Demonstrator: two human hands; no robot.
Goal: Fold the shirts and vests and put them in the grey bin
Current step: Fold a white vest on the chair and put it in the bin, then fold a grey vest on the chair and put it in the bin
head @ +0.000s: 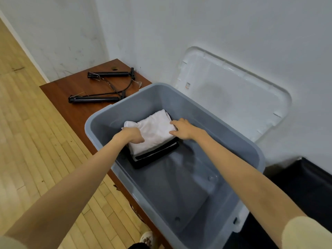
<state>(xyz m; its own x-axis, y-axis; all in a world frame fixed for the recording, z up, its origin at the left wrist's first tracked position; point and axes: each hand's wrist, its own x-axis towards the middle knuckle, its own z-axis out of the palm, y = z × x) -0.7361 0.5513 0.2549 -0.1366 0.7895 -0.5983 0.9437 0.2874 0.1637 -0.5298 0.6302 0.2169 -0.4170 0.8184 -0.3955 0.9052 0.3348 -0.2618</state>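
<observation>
Head view: white shirt point(152, 131) lies folded on a dark stack, far-left in grey bin point(255, 151). L hand point(133, 136) curls round its near-left edge; R hand point(181, 128) rests flat on right edge. Prob. light, soft, floppy; hold opposite edges.

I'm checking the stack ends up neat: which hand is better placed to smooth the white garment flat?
The right hand, probably. It lies with fingers straight on the white garment atop the stack in the grey bin. The left hand is curled round the garment's left edge, so it would have to let go first.
</observation>
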